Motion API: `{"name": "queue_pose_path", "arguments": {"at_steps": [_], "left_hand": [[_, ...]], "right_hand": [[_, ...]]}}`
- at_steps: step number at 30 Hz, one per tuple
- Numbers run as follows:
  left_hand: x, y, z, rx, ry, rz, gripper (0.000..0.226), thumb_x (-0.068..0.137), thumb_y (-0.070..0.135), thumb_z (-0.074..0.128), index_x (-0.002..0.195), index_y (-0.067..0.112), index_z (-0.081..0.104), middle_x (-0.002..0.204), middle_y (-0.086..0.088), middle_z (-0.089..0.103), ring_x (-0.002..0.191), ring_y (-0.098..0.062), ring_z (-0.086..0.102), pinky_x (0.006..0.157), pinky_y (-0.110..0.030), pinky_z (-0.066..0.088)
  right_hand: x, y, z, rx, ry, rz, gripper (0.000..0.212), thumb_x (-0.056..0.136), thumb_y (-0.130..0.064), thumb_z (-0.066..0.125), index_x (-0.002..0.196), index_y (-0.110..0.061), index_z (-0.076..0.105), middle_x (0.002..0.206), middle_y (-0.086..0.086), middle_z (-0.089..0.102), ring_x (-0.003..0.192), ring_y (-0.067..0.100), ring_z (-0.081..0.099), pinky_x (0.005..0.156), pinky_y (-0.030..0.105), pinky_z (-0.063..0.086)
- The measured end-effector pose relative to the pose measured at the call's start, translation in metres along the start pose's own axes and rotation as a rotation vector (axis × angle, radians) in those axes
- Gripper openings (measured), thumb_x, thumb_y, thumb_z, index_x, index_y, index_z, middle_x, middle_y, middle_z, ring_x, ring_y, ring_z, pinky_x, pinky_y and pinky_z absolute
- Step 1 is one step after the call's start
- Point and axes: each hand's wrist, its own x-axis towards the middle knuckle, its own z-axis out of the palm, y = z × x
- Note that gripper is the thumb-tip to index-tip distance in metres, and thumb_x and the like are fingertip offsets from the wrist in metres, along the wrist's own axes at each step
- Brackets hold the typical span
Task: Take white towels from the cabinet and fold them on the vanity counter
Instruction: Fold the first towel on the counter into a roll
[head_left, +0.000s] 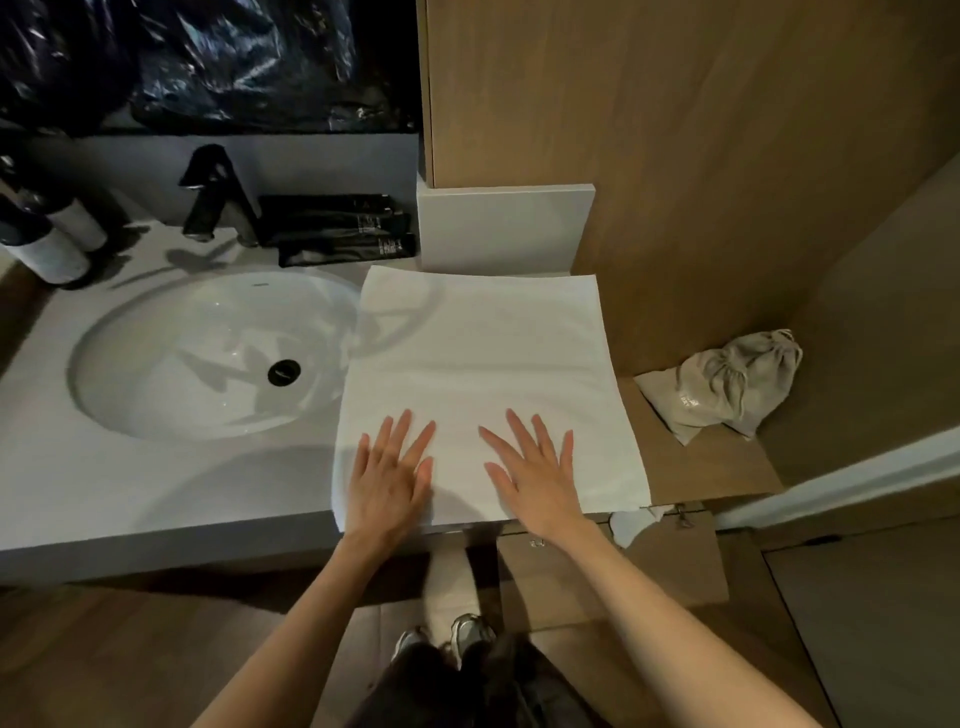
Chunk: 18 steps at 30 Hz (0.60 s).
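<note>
The white towel (483, 374) lies flat on the vanity counter (156, 499). The left hand (389, 478) and right hand (535, 478) press it, fingers straight and spread.

A white towel (483, 374) is spread flat on the counter (171, 483) beside the sink (208, 353). Its near edge is pressed by the left hand (387, 480) and right hand (535, 475), fingers straight and spread.

Print on tubes (337, 228) (and pouch (727, 384)) is illegible.
</note>
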Motion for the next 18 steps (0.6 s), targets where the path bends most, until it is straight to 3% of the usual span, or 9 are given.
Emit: {"name": "queue_pose_path", "arguments": {"at_steps": [4, 8, 10, 11, 13, 14, 16, 18], "left_hand": [[-0.014, -0.033, -0.009, 0.056, -0.006, 0.126, 0.054, 0.100, 0.048, 0.009, 0.152, 0.033, 0.020, 0.161, 0.000, 0.010, 0.149, -0.017, 0.005, 0.121, -0.044, 0.010], [-0.017, -0.046, -0.020, -0.016, 0.005, 0.154, 0.051, 0.101, 0.041, 0.023, 0.148, 0.025, 0.034, 0.157, -0.005, 0.026, 0.147, -0.018, 0.020, 0.120, -0.043, 0.018], [-0.012, -0.044, -0.026, -0.041, 0.038, 0.145, 0.048, 0.097, 0.036, 0.032, 0.139, 0.020, 0.049, 0.147, -0.010, 0.044, 0.137, -0.026, 0.041, 0.115, -0.044, 0.026], [-0.006, -0.042, -0.031, -0.054, 0.075, 0.130, 0.043, 0.095, 0.032, 0.036, 0.132, 0.018, 0.055, 0.139, -0.012, 0.052, 0.128, -0.029, 0.051, 0.111, -0.044, 0.032], [0.010, -0.036, -0.040, -0.066, 0.142, 0.111, 0.033, 0.093, 0.018, 0.047, 0.121, 0.014, 0.064, 0.128, -0.013, 0.061, 0.115, -0.029, 0.060, 0.101, -0.043, 0.045], [0.020, -0.034, -0.043, -0.065, 0.174, 0.133, 0.031, 0.091, 0.012, 0.050, 0.117, 0.013, 0.067, 0.125, -0.014, 0.062, 0.112, -0.029, 0.061, 0.098, -0.043, 0.049], [0.042, -0.029, -0.049, -0.042, 0.149, 0.160, 0.033, 0.091, 0.010, 0.053, 0.121, 0.014, 0.066, 0.131, -0.014, 0.059, 0.117, -0.030, 0.057, 0.100, -0.046, 0.047], [0.062, -0.026, -0.052, -0.005, 0.019, 0.146, 0.039, 0.096, 0.014, 0.049, 0.133, 0.018, 0.057, 0.145, -0.012, 0.046, 0.133, -0.031, 0.043, 0.111, -0.044, 0.034]], "right_hand": [[-0.011, 0.038, -0.007, -0.080, 0.015, 0.023, 0.059, 0.091, -0.069, -0.002, 0.148, -0.054, 0.001, 0.160, -0.014, -0.015, 0.146, 0.018, -0.023, 0.117, 0.046, -0.018], [-0.016, 0.058, -0.018, -0.053, -0.035, 0.039, 0.058, 0.095, -0.064, 0.005, 0.151, -0.049, 0.005, 0.161, -0.010, -0.014, 0.147, 0.018, -0.021, 0.119, 0.041, -0.013], [-0.013, 0.052, -0.025, 0.011, -0.051, 0.057, 0.050, 0.101, -0.052, 0.022, 0.151, -0.042, 0.021, 0.162, -0.007, 0.000, 0.150, 0.022, -0.008, 0.121, 0.043, -0.004], [-0.010, 0.046, -0.031, 0.051, -0.025, 0.066, 0.045, 0.103, -0.043, 0.032, 0.147, -0.036, 0.035, 0.161, -0.004, 0.015, 0.149, 0.025, 0.007, 0.121, 0.043, 0.007], [-0.003, 0.028, -0.044, 0.121, 0.080, 0.038, 0.032, 0.101, -0.027, 0.044, 0.129, -0.026, 0.059, 0.142, -0.001, 0.047, 0.131, 0.023, 0.040, 0.107, 0.036, 0.034], [0.001, 0.017, -0.049, 0.154, 0.118, 0.005, 0.028, 0.099, -0.023, 0.046, 0.120, -0.025, 0.064, 0.131, -0.003, 0.054, 0.121, 0.019, 0.048, 0.097, 0.033, 0.040], [0.008, -0.009, -0.057, 0.181, 0.113, -0.052, 0.026, 0.100, -0.024, 0.046, 0.117, -0.027, 0.065, 0.124, -0.004, 0.056, 0.113, 0.017, 0.050, 0.088, 0.034, 0.045], [0.014, -0.034, -0.058, 0.170, 0.015, -0.060, 0.030, 0.101, -0.028, 0.043, 0.127, -0.029, 0.057, 0.130, -0.001, 0.051, 0.115, 0.021, 0.047, 0.086, 0.037, 0.047]]}}
